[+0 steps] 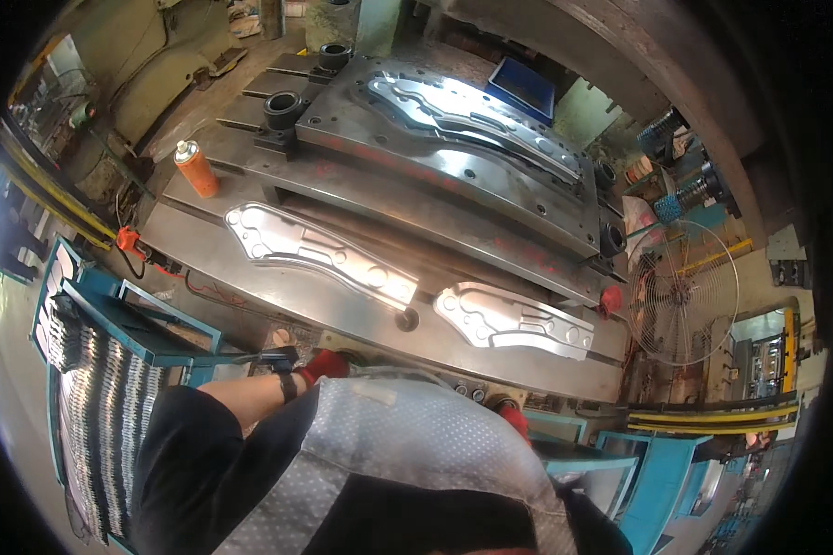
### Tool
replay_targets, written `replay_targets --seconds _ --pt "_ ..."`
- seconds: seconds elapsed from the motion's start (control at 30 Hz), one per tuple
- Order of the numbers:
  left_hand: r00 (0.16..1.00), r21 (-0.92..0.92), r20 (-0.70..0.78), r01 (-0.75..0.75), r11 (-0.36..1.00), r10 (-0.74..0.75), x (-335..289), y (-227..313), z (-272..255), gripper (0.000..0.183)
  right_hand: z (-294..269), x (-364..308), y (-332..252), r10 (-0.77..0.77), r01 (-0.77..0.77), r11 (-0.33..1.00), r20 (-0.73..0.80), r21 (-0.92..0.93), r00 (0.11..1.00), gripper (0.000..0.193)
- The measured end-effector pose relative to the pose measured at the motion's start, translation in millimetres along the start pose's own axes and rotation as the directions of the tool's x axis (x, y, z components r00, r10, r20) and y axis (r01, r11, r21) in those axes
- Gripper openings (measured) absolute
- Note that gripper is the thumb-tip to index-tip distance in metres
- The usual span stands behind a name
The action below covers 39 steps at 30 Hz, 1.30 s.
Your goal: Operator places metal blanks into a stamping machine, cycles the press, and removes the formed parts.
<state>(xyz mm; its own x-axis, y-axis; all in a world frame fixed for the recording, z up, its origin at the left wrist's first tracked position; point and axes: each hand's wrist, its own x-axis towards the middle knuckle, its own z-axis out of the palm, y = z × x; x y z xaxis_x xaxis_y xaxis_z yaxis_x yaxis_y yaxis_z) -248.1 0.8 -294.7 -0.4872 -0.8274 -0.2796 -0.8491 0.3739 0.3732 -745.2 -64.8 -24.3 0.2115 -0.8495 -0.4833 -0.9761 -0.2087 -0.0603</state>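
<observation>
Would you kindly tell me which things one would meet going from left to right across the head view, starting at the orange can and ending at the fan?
Orange can, longer silvery metal panel, shorter silvery metal panel, red knob-like piece, round wire-caged fan.

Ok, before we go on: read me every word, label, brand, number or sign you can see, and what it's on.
None reads clearly.
Orange spray can: any print is too small and blurred to read.
Steel die block: faint red marks on its front side, too blurred to read.
Two shiny metal parts at the front: no lettering visible.
</observation>
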Motion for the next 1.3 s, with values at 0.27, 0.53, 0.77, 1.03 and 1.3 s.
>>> replay_targets --seconds 0.27,0.53,0.77,1.03,1.3 --pt "0.962 -0.113 -0.263 -0.103 0.988 0.071 26.4 -23.7 55.5 0.015 2.1 4.3 -5.5 0.006 -0.005 1.000 -0.035 0.027 0.999 0.024" --pt "0.979 -0.282 -0.204 -0.045 0.958 -0.014 29.1 -16.1 56.3 0.014 -1.3 12.2 -9.9 -0.053 0.054 0.999 -0.037 0.001 0.998 0.025" --pt "0.868 -0.332 -0.491 -0.258 0.907 0.067 39.8 -28.7 70.7 0.021 6.6 15.3 -13.7 -0.056 0.060 0.996 -0.066 0.059 0.996 0.025" --pt "0.977 -0.145 -0.189 -0.123 0.982 0.095 28.7 -32.0 69.2 0.021 -10.3 15.6 -25.8 -0.147 0.150 0.988 -0.079 0.038 0.986 0.026" --pt "0.967 -0.301 -0.241 -0.152 0.941 0.079 17.5 -32.3 18.5 0.022 -27.3 10.1 -19.5 -0.232 0.257 0.953 -0.160 0.160 0.959 0.027"
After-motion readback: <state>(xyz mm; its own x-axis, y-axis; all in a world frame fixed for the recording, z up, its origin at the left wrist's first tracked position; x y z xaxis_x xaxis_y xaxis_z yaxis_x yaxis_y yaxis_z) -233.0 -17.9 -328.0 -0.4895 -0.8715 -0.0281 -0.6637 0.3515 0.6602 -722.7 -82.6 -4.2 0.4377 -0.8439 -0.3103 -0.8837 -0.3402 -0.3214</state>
